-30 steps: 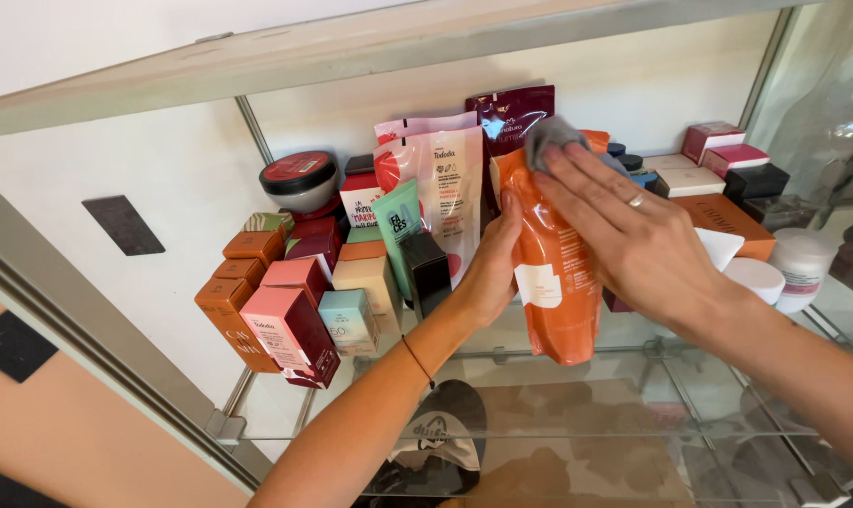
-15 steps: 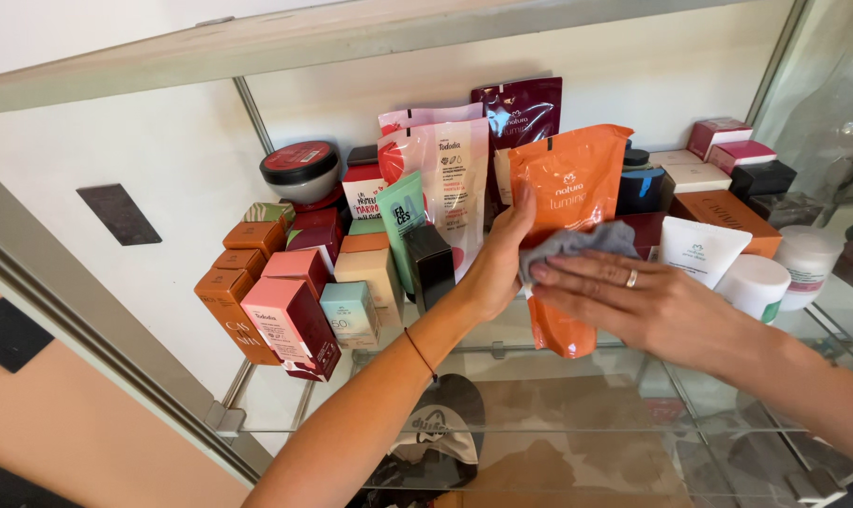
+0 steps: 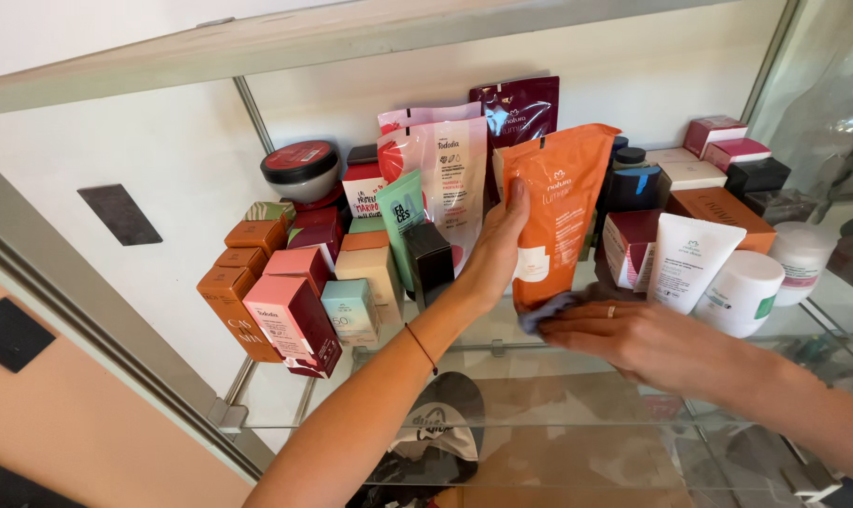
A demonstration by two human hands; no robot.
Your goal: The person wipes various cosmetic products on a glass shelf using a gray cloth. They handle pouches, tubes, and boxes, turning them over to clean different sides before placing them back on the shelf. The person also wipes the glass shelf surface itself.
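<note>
While L hand point(image 3: 494, 254) grips glossy orange pouch point(image 3: 558, 207), grey cloth point(image 3: 551, 309)

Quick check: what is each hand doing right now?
Left hand: closed around the edge of the upright orange refill pouch.
Right hand: pressing a grey cloth against the pouch's base.

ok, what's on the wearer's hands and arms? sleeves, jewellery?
Both forearms are bare, no sleeves or gloves in view. The left hand side has a thin dark cord bracelet at the wrist. The right hand has a ring on one finger. No watch visible.
</note>
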